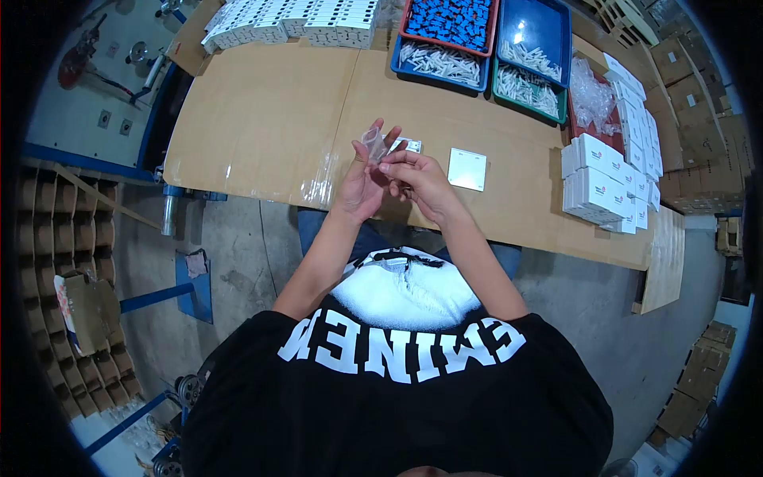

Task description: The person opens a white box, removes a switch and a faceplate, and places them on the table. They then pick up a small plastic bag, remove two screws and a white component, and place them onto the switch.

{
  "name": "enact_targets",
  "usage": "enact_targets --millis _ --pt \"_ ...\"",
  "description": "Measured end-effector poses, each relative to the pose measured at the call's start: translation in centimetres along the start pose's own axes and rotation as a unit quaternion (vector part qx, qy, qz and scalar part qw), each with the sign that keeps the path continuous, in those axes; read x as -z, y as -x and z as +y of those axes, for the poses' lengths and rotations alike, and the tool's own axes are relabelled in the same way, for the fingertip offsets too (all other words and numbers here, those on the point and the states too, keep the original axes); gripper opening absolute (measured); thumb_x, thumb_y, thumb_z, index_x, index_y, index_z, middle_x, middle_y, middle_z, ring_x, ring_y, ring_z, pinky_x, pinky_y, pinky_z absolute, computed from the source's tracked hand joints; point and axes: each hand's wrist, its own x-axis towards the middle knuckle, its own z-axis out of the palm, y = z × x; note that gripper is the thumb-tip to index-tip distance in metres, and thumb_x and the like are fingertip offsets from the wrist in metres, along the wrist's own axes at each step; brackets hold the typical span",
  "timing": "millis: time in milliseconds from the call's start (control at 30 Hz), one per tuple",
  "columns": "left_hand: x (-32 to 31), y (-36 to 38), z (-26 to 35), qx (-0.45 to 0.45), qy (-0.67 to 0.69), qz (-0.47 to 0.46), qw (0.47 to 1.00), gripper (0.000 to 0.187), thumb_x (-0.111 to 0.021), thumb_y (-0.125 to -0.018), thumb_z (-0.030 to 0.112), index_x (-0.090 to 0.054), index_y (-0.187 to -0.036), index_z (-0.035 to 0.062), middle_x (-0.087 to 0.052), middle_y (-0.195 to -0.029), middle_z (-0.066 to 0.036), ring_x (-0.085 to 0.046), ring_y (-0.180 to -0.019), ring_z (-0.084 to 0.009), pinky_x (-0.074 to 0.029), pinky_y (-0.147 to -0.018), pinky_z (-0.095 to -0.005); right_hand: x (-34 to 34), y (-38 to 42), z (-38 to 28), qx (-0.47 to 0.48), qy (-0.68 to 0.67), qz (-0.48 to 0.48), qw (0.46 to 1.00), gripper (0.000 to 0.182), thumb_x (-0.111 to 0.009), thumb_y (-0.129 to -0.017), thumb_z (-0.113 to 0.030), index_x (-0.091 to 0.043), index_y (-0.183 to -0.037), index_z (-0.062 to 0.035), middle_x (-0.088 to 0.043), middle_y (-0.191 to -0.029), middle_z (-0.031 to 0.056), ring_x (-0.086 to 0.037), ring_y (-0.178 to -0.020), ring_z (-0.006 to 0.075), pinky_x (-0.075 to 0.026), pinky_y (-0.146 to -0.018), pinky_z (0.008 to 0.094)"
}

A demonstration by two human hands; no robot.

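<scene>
A small clear plastic bag (374,145) is between my two hands, above the near part of the cardboard-covered table. My left hand (363,181) holds it between thumb and fingers, palm turned up. Thumb and forefinger of my right hand (421,181) pinch its lower end; what else is in that grip is too small to tell. Just behind my right fingers lies a small white object (412,145), partly hidden. To the right of that hand, a flat white square piece (466,169) rests on the cardboard (413,111).
Rows of white boxes (334,28) stand at the back left. Stacked trays hold blue pieces (449,24) and white sticks (441,63); a blue tray (534,28) stands beside them. White boxes (600,187) are piled at right, near crumpled clear plastic (592,95).
</scene>
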Motion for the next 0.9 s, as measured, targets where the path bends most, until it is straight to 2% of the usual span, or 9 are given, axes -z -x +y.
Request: enact_targets --millis 67,133,300,400,500,567,667,733,900 --pt "0.5 0.2 0.0 0.009 -0.001 0.021 1.0 0.074 -0.048 -0.1 0.063 -0.031 -0.159 0.0218 -0.048 -0.154 -0.007 -0.048 -0.138 -0.0254 -0.043 -0.114 -0.044 -0.4 -0.1 0.3 0.006 -0.015 0.015 1.0 0.019 -0.077 -0.091 -0.015 -0.067 -0.103 -0.0033 -0.068 -0.077 0.0024 -0.062 -0.059 0.0097 -0.041 -0.05 0.0238" --pt "0.1 0.0 -0.2 0.004 0.0 0.031 0.999 0.074 -0.048 -0.1 0.063 -0.032 -0.159 0.0215 -0.049 -0.152 -0.006 -0.048 -0.137 -0.0253 -0.046 -0.112 -0.0436 -0.7 -0.3 0.7 -0.007 0.008 0.058 0.998 0.016 -0.075 -0.093 -0.013 -0.065 -0.103 -0.0054 -0.064 -0.071 0.0006 -0.06 -0.057 0.0097 -0.039 -0.05 0.0245" --pt "-0.3 0.0 0.0 0.004 0.005 0.035 0.999 0.073 -0.048 -0.1 0.062 -0.034 -0.158 0.0199 -0.051 -0.15 -0.005 -0.049 -0.137 -0.0258 -0.048 -0.109 -0.0436 -1.1 -0.6 1.0 0.017 -0.013 0.064 0.998 0.017 -0.077 -0.09 -0.01 -0.063 -0.099 -0.0059 -0.064 -0.069 0.0003 -0.059 -0.056 0.0087 -0.037 -0.048 0.0243" --pt "-0.1 -0.1 0.0 0.005 0.014 0.024 1.0 0.072 -0.047 -0.1 0.061 -0.032 -0.159 0.0218 -0.048 -0.153 -0.001 -0.045 -0.142 -0.0291 -0.052 -0.106 -0.0459 -1.0 -0.7 1.2 0.018 -0.046 0.065 0.997 0.019 -0.077 -0.088 -0.008 -0.062 -0.098 -0.0052 -0.062 -0.07 0.0 -0.056 -0.055 0.0076 -0.037 -0.047 0.0243" --pt "-0.5 -0.2 0.1 -0.004 0.037 0.067 0.997 0.069 -0.048 -0.101 0.059 -0.038 -0.156 0.0201 -0.05 -0.151 0.0 -0.043 -0.144 -0.029 -0.048 -0.11 -0.0469 -1.0 -0.5 1.2 0.017 -0.049 0.065 0.997 0.019 -0.077 -0.088 -0.007 -0.061 -0.099 -0.005 -0.06 -0.07 -0.0008 -0.053 -0.055 0.0065 -0.036 -0.047 0.0238" --pt "-0.8 -0.2 0.4 -0.023 0.053 0.1 0.993 0.067 -0.049 -0.101 0.059 -0.042 -0.153 0.0156 -0.054 -0.147 -0.004 -0.047 -0.14 -0.0258 -0.043 -0.114 -0.0441 -0.9 -0.2 1.2 0.016 -0.044 0.066 0.997 0.019 -0.077 -0.088 -0.007 -0.061 -0.099 -0.0049 -0.059 -0.07 -0.001 -0.052 -0.055 0.0059 -0.036 -0.047 0.0236" --pt "-0.4 -0.3 0.9 -0.032 0.062 0.122 0.99 0.066 -0.048 -0.102 0.058 -0.044 -0.151 0.0149 -0.055 -0.146 -0.003 -0.045 -0.142 -0.0257 -0.042 -0.115 -0.0438 -0.7 0.0 1.2 0.009 -0.034 0.02 0.999 0.018 -0.075 -0.091 -0.009 -0.062 -0.102 -0.0041 -0.064 -0.077 0.0012 -0.054 -0.057 0.006 -0.038 -0.048 0.0234" --pt "-0.2 -0.4 1.1 -0.032 0.07 0.107 0.991 0.067 -0.047 -0.101 0.059 -0.044 -0.151 0.0141 -0.054 -0.148 -0.005 -0.043 -0.143 -0.0264 -0.041 -0.116 -0.0439 -0.5 -0.1 1.2 0.0 -0.024 0.007 1.0 0.019 -0.071 -0.094 -0.013 -0.064 -0.108 -0.0025 -0.069 -0.085 0.0038 -0.055 -0.059 0.0062 -0.04 -0.049 0.0231" --pt "-1.3 0.0 1.1 -0.013 0.068 0.063 0.996 0.071 -0.045 -0.101 0.062 -0.044 -0.149 0.0109 -0.049 -0.153 -0.01 -0.041 -0.145 -0.0293 -0.037 -0.119 -0.0454 -1.0 0.1 1.0 -0.004 -0.027 0.001 1.0 0.024 -0.068 -0.098 -0.017 -0.066 -0.116 -0.0015 -0.071 -0.091 0.0057 -0.056 -0.06 0.0064 -0.041 -0.05 0.0222"
